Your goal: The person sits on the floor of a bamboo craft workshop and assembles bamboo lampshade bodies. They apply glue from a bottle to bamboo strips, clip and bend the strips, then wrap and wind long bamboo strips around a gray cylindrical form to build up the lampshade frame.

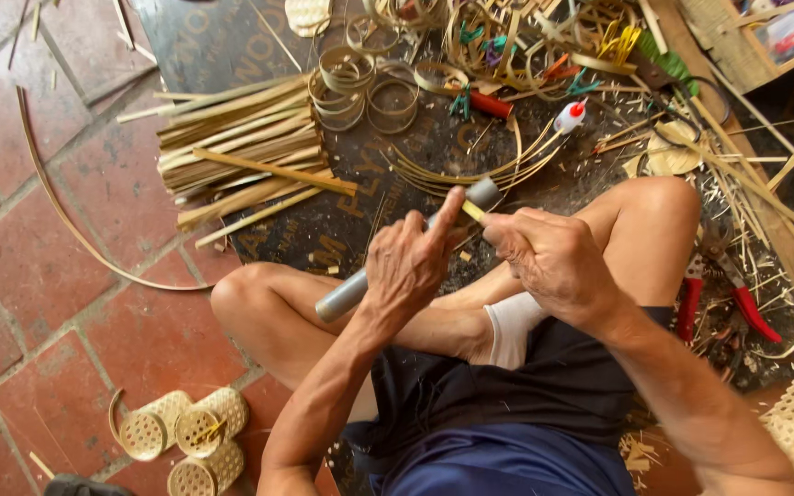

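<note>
Left hand gripping grey tube, right hand pinching bamboo strip at tube's end

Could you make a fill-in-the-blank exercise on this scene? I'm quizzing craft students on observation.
1. The left hand grips a grey metal ____.
2. The right hand holds a thin bamboo ____ against its end.
3. The three small woven cups lie on the red ____ floor.
4. The pliers have ____ handles.

Missing words: tube; strip; tile; red
</note>
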Tool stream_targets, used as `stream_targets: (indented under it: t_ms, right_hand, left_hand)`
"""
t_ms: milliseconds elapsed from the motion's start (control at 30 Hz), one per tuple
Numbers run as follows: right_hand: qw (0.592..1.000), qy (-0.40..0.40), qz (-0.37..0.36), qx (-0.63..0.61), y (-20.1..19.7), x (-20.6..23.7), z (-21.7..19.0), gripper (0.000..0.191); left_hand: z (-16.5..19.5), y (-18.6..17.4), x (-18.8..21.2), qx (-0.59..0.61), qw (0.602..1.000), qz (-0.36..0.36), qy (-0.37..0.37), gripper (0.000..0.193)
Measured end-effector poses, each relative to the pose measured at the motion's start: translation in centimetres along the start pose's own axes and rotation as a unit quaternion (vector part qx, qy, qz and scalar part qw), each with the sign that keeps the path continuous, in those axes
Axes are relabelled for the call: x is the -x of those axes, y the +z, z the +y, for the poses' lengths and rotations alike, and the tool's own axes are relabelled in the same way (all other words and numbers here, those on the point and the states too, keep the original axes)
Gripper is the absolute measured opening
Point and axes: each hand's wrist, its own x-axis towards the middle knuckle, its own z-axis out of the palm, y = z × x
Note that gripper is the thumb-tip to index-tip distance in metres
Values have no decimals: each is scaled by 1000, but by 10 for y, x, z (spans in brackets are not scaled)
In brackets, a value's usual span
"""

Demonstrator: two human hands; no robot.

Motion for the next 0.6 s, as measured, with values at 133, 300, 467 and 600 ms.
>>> stream_targets:
  t_ms: [133,300,467,600]
  right_hand:
    - [956,145,99,-235,27,30,30,27]
    - [948,64,147,-276,27,59,59,13]
    - [897,-27,129,-422,21,47,50,34]
    - [860,-83,23,-502,6,35,38,56]
  left_hand:
    - [-11,7,8,75,996,20,-39,56]
    - [-12,19,30,633,764,-85,-85,46]
    - [7,36,47,866,391,-276,-144,56]
    - [30,62,51,904,132,-406,-25,64]
